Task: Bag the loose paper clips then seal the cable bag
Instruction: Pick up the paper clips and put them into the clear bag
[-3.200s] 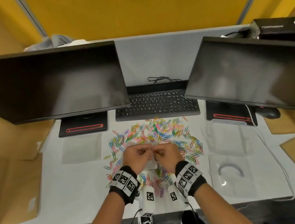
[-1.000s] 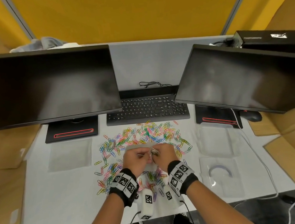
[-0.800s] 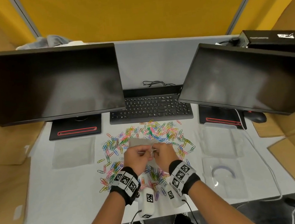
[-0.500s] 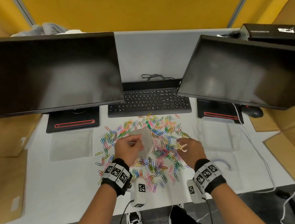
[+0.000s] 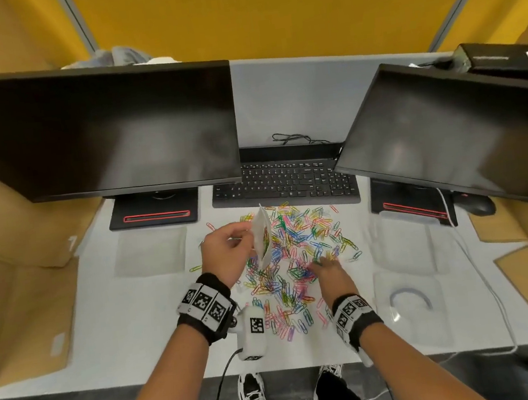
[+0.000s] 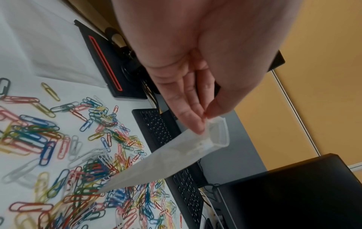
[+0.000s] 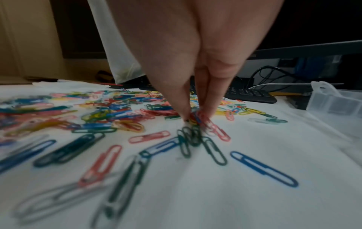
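Though blurred overhead, right hand (image 7: pixel 192 86) pinching paper clips (image 7: pixel 192 119); left hand (image 6: pixel 197 65) pinching bag (image 6: pixel 172 156).

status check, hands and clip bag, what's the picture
Left hand pinches small bag by its open mouth, few clips inside. Right hand pinching paper clips from pile. Cable bag untouched.

- i work in an office cubicle: yellow partition panels (image 5: pixel 267 8) with grey seams enclose my white desk (image 5: pixel 111 316).
- two dark monitors (image 5: pixel 93 130) stand on black bases, angled inward.
- a black keyboard (image 5: pixel 284 184) lies between them; a mouse (image 5: pixel 477 206) sits at right.
- coloured paper clips (image 5: pixel 297 245) cover the desk's centre.
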The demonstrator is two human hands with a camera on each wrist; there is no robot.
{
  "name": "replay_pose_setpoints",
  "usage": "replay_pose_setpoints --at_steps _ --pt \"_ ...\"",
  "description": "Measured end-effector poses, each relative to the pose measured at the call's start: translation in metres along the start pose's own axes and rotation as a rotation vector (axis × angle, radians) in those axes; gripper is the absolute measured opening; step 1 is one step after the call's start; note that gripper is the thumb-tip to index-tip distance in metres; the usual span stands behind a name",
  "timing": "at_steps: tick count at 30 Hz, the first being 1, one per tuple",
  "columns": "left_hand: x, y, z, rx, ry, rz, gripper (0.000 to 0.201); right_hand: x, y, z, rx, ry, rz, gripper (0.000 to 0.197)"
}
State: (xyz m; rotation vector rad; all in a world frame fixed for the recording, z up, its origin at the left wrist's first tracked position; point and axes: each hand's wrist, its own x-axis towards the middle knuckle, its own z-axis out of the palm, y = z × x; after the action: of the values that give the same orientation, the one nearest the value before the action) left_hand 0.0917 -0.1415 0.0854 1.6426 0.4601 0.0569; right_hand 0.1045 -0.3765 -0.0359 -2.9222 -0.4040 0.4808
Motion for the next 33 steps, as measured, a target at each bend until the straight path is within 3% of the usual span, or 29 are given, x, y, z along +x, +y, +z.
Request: replay_pose_setpoints --at_steps 4,9,11,14,17,20,23,26,29,33 --pt "-0.003 0.0 0.009 0.043 -0.019 -0.027 0.017 0.009 0.016 -0.01 0.128 0.046 0.055 0.032" --pt "-0.001 -0.006 0.029 0.157 -0.09 -0.075 0.019 0.007 0.036 -0.036 0.699 0.115 0.413 0.01" --pt "0.0 -0.008 0.04 0.202 -0.137 -0.087 0.018 0.003 0.043 -0.049 1.079 0.086 0.47 0.018" --pt "0.001 -0.009 0.057 0.23 -0.19 -0.102 0.016 -0.001 0.038 -0.074 1.762 0.022 0.441 0.022" --pt "0.002 -0.014 0.073 0.249 -0.2 -0.102 0.014 -0.003 0.021 -0.097 1.953 -0.068 0.336 0.03" --pt "0.003 -0.02 0.085 0.267 -0.215 -0.097 0.013 -0.001 0.007 -0.099 1.952 -0.073 0.319 0.029" --pt "0.003 -0.022 0.093 0.306 -0.218 -0.067 0.015 0.006 -0.002 -0.087 1.806 0.051 0.395 0.021" --pt "0.003 -0.022 0.097 0.261 -0.199 -0.092 0.014 0.013 -0.003 -0.076 1.53 0.105 0.419 0.018" --pt "0.003 -0.021 0.101 0.173 -0.185 -0.126 0.011 0.016 -0.003 -0.072 1.186 0.057 0.315 0.033" --pt "0.008 -0.023 0.105 0.234 -0.171 -0.094 0.014 0.018 -0.008 -0.081 0.812 0.115 0.176 0.027"
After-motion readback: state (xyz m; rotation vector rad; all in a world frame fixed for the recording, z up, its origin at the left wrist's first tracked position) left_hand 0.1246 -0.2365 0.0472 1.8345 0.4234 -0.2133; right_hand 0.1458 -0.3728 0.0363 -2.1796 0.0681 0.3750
